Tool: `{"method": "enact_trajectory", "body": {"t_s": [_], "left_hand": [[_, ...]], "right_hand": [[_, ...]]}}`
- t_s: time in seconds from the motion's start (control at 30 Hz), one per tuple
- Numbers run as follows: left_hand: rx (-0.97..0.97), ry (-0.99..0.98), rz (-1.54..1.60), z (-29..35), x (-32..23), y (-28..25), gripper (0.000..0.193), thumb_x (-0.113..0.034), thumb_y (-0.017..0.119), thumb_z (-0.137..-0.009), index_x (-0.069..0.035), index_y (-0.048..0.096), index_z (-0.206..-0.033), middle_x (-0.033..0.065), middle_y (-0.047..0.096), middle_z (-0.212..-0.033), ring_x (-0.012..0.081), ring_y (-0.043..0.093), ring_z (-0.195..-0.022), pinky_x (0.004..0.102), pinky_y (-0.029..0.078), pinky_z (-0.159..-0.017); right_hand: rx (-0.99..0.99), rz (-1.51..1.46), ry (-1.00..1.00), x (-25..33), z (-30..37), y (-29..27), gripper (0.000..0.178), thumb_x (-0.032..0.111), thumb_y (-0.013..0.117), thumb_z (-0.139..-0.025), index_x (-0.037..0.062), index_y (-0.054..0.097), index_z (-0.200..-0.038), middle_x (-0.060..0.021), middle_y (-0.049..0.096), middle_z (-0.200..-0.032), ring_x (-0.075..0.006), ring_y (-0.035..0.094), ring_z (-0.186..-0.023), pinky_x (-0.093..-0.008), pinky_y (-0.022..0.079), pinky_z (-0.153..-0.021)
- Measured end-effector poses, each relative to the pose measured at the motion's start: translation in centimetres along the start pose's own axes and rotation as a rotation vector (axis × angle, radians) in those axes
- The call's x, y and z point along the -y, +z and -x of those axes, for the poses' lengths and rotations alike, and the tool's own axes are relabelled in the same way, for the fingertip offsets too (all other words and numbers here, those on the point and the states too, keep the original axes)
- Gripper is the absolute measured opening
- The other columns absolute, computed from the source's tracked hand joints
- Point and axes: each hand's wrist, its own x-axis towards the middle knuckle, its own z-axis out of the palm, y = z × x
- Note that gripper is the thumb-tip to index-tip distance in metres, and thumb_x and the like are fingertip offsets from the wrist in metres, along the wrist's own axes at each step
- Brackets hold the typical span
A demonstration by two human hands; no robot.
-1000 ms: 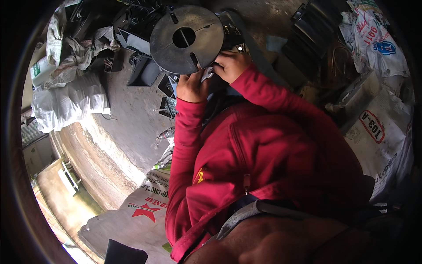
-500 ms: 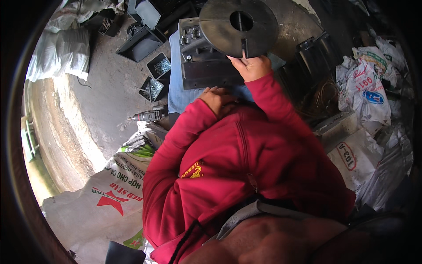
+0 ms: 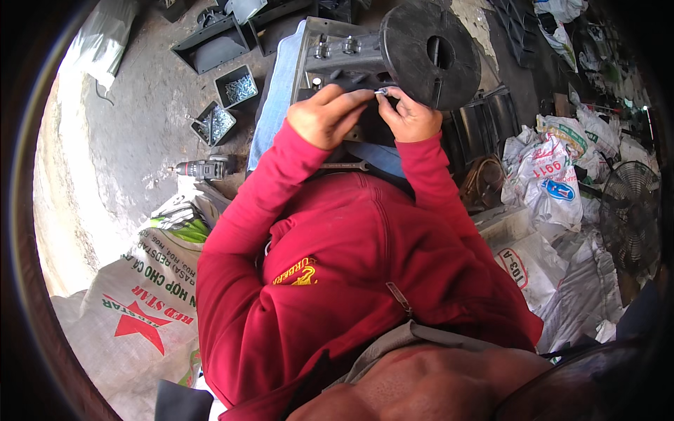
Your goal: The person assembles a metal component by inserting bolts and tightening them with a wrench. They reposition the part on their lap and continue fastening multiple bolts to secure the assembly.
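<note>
Above my lap, my left hand and my right hand meet at their fingertips. Pinched between them is a small shiny metal fastener, seemingly a bolt. Just beyond, a black plastic housing with metal fittings lies on a blue cloth. At its right end stands a large black disc with a round centre hole and a slot, tilted and touched by neither hand. An open-end wrench rests across my lap below the hands.
Left of the cloth, a black bin of screws and another bin stand near a power drill. Black trays lie farther back. White sacks and a fan are at the right.
My right hand has let go of the disc's edge. My left hand has risen from my lap, and both hands now meet at the fastener. The view has shifted to the right.
</note>
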Motion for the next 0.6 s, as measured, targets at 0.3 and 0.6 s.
{"method": "enact_trajectory", "body": {"t_s": [0.3, 0.6], "left_hand": [[-0.034, 0.104, -0.153, -1.0, 0.6, 2.2, 0.038, -0.015, 0.066, -0.074, -0.021, 0.065, -0.112, -0.0001, 0.055, -0.077, 0.0201, 0.059, -0.056, 0.029, 0.049, -0.049], [0.0, 0.128, 0.001, 0.0, 1.3, -0.9, 0.032, -0.012, 0.068, -0.077, -0.016, 0.067, -0.109, 0.0024, 0.055, -0.067, 0.0195, 0.056, -0.052, 0.0303, 0.046, -0.046]], "right_hand": [[0.005, 0.024, 0.028, 0.0, -0.1, -0.1, 0.019, 0.015, 0.076, -0.066, 0.0084, 0.067, -0.082, -0.0036, 0.052, -0.052, -0.019, 0.052, -0.046, -0.0325, 0.043, -0.046], [0.054, -0.047, 0.024, -0.2, 0.0, 0.4, 0.019, 0.007, 0.073, -0.074, 0.0088, 0.072, -0.094, 0.0021, 0.043, -0.049, -0.0026, 0.038, -0.045, -0.0226, 0.033, -0.044]]}}
